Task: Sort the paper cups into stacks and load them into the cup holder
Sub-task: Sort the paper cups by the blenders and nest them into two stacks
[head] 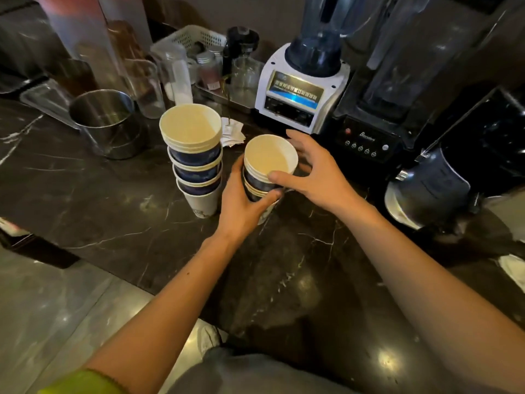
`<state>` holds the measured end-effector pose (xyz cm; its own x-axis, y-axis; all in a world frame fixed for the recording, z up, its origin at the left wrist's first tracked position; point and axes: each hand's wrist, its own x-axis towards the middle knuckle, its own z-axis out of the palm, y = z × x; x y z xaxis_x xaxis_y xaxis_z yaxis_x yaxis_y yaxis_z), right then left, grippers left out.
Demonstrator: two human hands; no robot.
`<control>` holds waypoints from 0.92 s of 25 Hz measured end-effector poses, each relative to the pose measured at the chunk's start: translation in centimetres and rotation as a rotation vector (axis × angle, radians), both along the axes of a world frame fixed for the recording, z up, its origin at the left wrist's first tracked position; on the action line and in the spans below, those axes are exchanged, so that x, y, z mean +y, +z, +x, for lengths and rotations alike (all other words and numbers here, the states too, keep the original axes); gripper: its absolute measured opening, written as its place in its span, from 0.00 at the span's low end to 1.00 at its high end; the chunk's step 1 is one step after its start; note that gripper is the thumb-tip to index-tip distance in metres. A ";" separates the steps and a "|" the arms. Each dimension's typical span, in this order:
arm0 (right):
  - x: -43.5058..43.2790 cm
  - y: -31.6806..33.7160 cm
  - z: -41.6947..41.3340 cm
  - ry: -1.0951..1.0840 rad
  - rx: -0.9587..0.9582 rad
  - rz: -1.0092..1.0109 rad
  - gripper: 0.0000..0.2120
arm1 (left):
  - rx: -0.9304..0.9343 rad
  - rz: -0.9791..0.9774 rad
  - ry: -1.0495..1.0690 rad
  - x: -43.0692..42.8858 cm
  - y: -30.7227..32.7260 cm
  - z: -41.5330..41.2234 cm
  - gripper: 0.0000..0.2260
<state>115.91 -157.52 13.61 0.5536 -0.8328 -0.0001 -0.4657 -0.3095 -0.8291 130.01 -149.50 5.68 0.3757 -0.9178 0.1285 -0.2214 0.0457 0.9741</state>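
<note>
Two stacks of paper cups stand on the dark marble counter (pixel 113 211). The taller stack (pixel 193 155) is to the left, several blue-and-white cups nested loosely, cream inside. The shorter stack (pixel 268 169) is right of it. My left hand (pixel 241 203) wraps round the lower cups of the shorter stack from the near left side. My right hand (pixel 315 172) reaches over from the right, thumb on the top cup's near rim and fingers spread round its far side. No cup holder can be made out for certain.
A steel pot (pixel 105 120) sits left of the stacks. Clear jugs (pixel 145 86), a white basket (pixel 196 38) and jars line the back. A white blender (pixel 301 83), a black blender (pixel 377 109) and a dark jug (pixel 431 186) crowd the right. Paper slips (pixel 231 133) lie behind the stacks.
</note>
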 end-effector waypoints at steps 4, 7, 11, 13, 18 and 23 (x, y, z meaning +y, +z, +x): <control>0.1 -0.2 0.1 0.028 0.040 -0.054 0.43 | 0.019 0.009 0.001 -0.4 -0.2 0.1 0.36; -0.1 -0.5 -0.3 -0.016 0.057 -0.108 0.42 | 0.009 0.023 -0.035 -0.7 -0.4 0.2 0.38; 0.6 -1.0 -0.8 -0.082 0.010 -0.138 0.40 | 0.004 0.034 -0.065 -0.2 -0.4 -0.2 0.37; 0.8 -0.5 -1.0 -0.119 -0.052 -0.151 0.38 | 0.004 0.029 -0.062 -0.1 -0.5 -0.3 0.36; 0.5 2.9 -2.3 -0.225 -0.300 -0.199 0.32 | 0.008 0.060 -0.035 -0.5 -0.5 -0.2 0.38; 0.9 4.7 -5.5 -0.461 -0.477 -0.275 0.30 | 0.026 0.100 -0.022 -0.5 -1.1 -0.3 0.42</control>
<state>110.43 -156.67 18.31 0.0331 -0.9169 0.3976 -0.2061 -0.3956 -0.8950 129.76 -149.95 4.59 0.3574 -0.9336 0.0265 -0.1956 -0.0471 0.9796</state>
